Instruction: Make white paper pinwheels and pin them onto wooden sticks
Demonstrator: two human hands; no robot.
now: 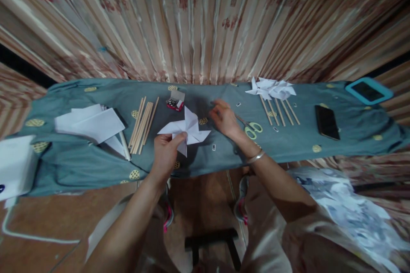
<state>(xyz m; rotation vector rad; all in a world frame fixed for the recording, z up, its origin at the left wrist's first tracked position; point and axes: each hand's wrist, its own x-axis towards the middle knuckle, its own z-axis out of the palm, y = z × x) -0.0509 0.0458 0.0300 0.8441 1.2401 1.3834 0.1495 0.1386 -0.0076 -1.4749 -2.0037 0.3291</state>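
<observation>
A white paper pinwheel [192,129] is pinched at its middle by my left hand [167,147], with the thumb on its front. My right hand [223,117] hovers to the right of the pinwheel, fingers partly curled and apart, with nothing visible in them. Just beyond the right hand lie scissors [253,129] with light green handles. Behind the pinwheel sits a small open red box [175,106] of dark pins or clips, too small to tell. Several wooden sticks [144,126] lie side by side to the left of my left hand.
Papers [89,121] and a white rolled tube [124,146] lie at left, near a white device [14,166] with a cable. Finished pinwheels [272,88] on sticks lie back right. Further right are a phone [326,122] and a blue-framed device [369,90]. A curtain hangs behind.
</observation>
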